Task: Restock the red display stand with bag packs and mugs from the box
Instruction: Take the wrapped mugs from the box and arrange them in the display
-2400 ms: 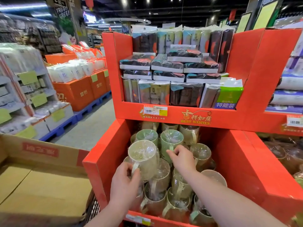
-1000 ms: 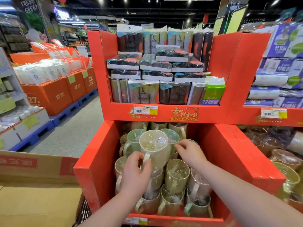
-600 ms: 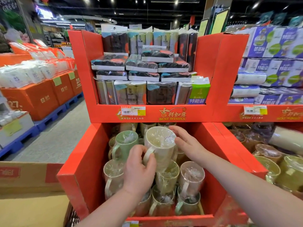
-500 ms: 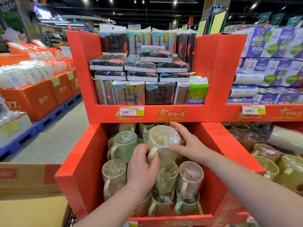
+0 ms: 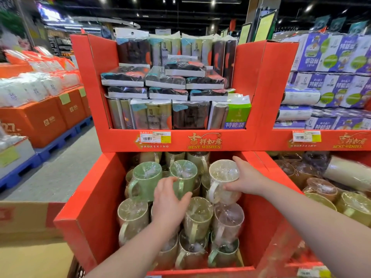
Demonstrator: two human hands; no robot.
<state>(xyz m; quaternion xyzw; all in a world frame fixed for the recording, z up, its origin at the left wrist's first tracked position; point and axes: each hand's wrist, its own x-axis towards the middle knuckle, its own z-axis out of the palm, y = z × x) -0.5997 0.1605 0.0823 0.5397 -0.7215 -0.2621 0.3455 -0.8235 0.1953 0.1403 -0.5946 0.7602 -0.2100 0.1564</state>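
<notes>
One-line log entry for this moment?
right hand: grips cream plastic-wrapped mug | left hand: loose over green wrapped mug | place: red cardboard display stand, lower bin

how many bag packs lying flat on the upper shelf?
7 flat bag packs: one on top; middle row left, centre, right; lower row left, centre, right. Others may be hidden behind.

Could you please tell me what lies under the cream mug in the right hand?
A plastic-wrapped brownish mug stands just under the cream mug, with a greenish mug lower still; whether they touch, and anything deeper, is covered.
</notes>
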